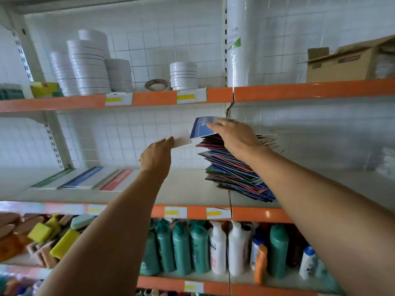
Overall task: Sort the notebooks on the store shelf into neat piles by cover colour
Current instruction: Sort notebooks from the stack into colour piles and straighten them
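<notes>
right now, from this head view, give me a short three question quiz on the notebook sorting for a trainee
1. True or false: the three sorted notebooks, green notebook, blue notebook and red notebook, lie to the left of the mixed stack.
2. Multiple choice: the right hand rests on the top of the stack, touching a cover that is A) green B) blue C) yellow.
3. Fill in: the left hand holds a pale sheet or booklet by its ____ edge.

Key: 1 true; 2 B; 3 near (lower left) edge.
</notes>
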Demonstrator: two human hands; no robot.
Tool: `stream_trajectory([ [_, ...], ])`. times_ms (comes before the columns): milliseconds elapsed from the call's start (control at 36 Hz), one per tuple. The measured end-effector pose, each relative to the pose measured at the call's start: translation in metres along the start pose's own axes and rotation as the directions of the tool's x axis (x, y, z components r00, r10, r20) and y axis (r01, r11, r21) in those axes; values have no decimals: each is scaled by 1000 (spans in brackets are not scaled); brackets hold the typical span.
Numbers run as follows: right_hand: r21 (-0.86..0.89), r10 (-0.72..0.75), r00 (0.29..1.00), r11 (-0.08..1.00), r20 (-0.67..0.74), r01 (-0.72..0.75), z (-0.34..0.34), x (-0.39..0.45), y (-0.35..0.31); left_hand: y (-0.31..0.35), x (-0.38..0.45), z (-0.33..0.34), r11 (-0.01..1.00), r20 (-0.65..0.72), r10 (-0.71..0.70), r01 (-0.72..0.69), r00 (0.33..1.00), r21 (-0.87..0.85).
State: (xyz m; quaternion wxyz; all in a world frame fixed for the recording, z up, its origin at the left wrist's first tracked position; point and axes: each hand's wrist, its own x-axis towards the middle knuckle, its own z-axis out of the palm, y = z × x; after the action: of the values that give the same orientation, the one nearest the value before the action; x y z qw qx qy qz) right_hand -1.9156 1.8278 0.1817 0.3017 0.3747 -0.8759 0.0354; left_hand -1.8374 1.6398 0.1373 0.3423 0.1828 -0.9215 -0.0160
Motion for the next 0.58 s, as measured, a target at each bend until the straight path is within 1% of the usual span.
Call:
stream_trajectory([
  [111, -6, -83, 996, 997, 17, 83, 7, 8, -34, -33, -15, -4, 998, -6, -58, 58, 998, -6],
  [278, 40, -119, 991, 992, 52, 117, 28, 21, -94, -93, -40, -3, 990, -7, -132, 131, 991, -58],
  [361, 67, -129, 987, 990, 90, 124, 46, 24, -127, -129, -52, -6, 986, 51, -163, 165, 985, -38],
  [472, 91, -123, 980, 990, 158, 110, 69, 25, -168, -176, -62, -15, 982, 122, -190, 188, 974, 34],
  [583, 101, -107, 966, 991, 234, 85, 93, 25, -202, -218, -67, -20, 978, 164, -204, 193, 965, 80],
])
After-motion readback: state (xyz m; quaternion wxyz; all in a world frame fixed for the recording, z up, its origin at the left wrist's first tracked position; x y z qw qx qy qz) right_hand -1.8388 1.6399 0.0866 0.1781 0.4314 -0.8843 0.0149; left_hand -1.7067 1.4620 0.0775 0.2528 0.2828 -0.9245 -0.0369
